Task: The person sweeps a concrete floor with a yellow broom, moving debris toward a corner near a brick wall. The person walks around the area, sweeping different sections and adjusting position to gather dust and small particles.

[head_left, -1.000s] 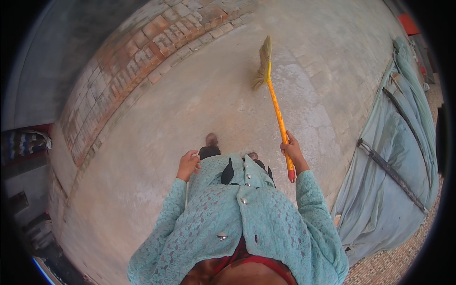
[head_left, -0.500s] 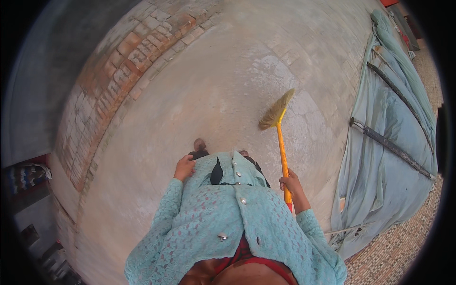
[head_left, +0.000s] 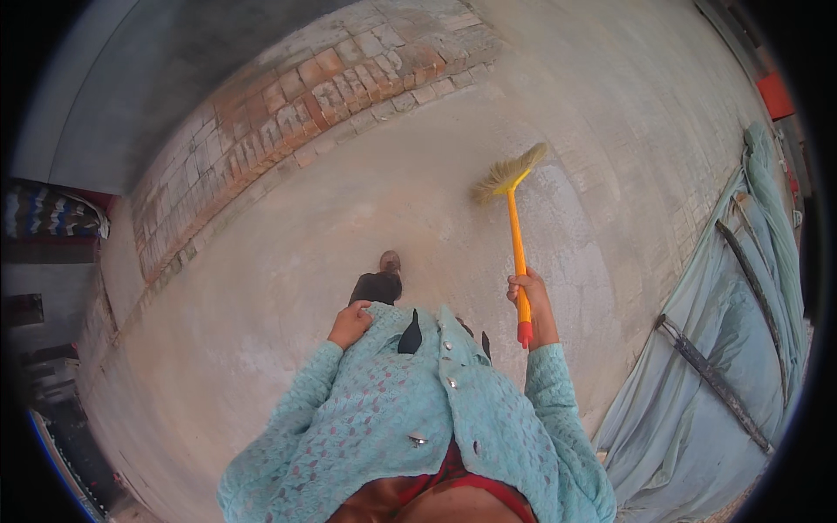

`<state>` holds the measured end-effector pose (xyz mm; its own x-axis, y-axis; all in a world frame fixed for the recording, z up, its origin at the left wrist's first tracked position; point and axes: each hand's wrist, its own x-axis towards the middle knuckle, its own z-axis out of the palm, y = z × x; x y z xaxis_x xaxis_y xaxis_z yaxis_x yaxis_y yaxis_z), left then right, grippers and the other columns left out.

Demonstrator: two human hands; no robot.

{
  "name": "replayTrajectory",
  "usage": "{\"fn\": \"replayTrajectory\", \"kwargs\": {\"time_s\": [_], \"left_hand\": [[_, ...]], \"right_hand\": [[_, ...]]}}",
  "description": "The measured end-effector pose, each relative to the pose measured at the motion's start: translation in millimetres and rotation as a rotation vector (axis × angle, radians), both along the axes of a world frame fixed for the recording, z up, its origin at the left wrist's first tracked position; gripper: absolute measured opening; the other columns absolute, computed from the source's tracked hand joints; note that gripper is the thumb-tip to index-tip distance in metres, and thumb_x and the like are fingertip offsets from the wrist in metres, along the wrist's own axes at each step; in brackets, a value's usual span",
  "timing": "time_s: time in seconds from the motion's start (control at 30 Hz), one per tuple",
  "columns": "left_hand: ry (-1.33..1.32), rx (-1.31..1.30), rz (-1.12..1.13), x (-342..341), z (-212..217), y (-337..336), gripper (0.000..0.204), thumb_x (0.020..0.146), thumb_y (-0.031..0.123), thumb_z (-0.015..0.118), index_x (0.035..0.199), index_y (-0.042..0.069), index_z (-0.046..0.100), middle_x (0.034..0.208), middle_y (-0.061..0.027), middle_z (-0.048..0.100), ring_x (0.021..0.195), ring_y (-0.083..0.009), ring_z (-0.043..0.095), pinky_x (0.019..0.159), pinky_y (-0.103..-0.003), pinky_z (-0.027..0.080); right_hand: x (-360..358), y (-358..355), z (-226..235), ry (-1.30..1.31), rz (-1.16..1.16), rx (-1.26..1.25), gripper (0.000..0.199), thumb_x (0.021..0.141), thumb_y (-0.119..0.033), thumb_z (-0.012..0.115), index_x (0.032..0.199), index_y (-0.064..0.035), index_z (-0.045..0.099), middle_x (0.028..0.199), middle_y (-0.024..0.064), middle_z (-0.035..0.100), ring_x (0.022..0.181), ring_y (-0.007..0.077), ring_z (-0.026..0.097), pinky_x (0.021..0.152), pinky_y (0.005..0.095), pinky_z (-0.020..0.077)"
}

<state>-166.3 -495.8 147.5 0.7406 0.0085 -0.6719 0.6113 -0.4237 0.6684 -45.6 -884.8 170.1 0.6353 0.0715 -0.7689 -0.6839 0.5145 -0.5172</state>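
Broom bristles [head_left: 508,177] more crosswise than before

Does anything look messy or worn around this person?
Mostly the blue-green sheet at right: it is wrinkled and bunched, with two dark poles slanting across it, so it looks untidy. The brick strip at upper left looks worn and blotchy. Nothing odd stands out about the broom in the right hand.

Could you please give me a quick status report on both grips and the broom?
Right grip closed on broom. Left grip at jacket, contact unclear. Tarp off to the right, apart from broom.
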Motion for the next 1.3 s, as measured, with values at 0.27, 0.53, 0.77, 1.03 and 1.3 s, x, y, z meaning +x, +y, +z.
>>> {"fn": "replayTrajectory", "kwargs": {"time_s": [0.27, 0.53, 0.77, 1.03, 1.3], "left_hand": [[-0.192, -0.03, -0.078, 38, -44, -38, 0.039, 0.071, 0.024, 0.061, 0.105, 0.006, 0.053, 0.075, -0.0088, 0.058, 0.07, -0.0212, 0.056, 0.062, -0.034, 0.043], [-0.184, -0.1, -0.073, 45, -59, -75, 0.042, 0.072, 0.027, 0.06, 0.107, 0.006, 0.051, 0.082, -0.0104, 0.058, 0.076, -0.022, 0.056, 0.068, -0.033, 0.044], [-0.12, -0.008, 0.022, 44, -54, -57, 0.041, 0.073, 0.027, 0.058, 0.107, 0.006, 0.051, 0.083, -0.0116, 0.06, 0.079, -0.0246, 0.057, 0.071, -0.034, 0.044], [-0.038, 0.066, 0.325, 40, -44, -72, 0.035, 0.075, 0.027, 0.056, 0.105, 0.01, 0.051, 0.08, -0.0124, 0.061, 0.077, -0.0271, 0.059, 0.068, -0.035, 0.046], [-0.064, 0.148, 0.158, 80, -49, -99, 0.033, 0.072, 0.026, 0.055, 0.101, 0.01, 0.053, 0.08, -0.0139, 0.06, 0.078, -0.0293, 0.058, 0.066, -0.039, 0.045]], "right_hand": [[30, 33, 39, -0.041, 0.183, 0.184, 0.055, 0.066, 0.008, 0.049, 0.117, -0.008, 0.036, 0.071, 0.0068, 0.05, 0.046, 0.0093, 0.044, 0.04, 0.0192, 0.0369], [6, 72, 72, -0.044, 0.7, 0.091, 0.07, 0.064, 0.007, 0.047, 0.13, -0.0092, 0.029, 0.072, 0.0044, 0.05, 0.045, 0.0074, 0.044, 0.041, 0.0174, 0.0358], [83, 149, -1, -0.119, 1.179, 0.164, 0.058, 0.068, 0.001, 0.051, 0.123, -0.0038, 0.036, 0.064, 0.0021, 0.048, 0.044, 0.0076, 0.044, 0.041, 0.0186, 0.0363], [244, 186, -91, 0.004, 1.084, 0.189, 0.061, 0.069, 0.004, 0.052, 0.125, -0.0039, 0.03, 0.064, 0.0068, 0.048, 0.046, 0.0107, 0.044, 0.041, 0.0229, 0.0361], [319, 23, -87, 0.053, 0.462, 0.478, 0.042, 0.072, 0.005, 0.048, 0.11, -0.0071, 0.035, 0.076, 0.0124, 0.049, 0.049, 0.0079, 0.043, 0.042, 0.0177, 0.0397]]}}
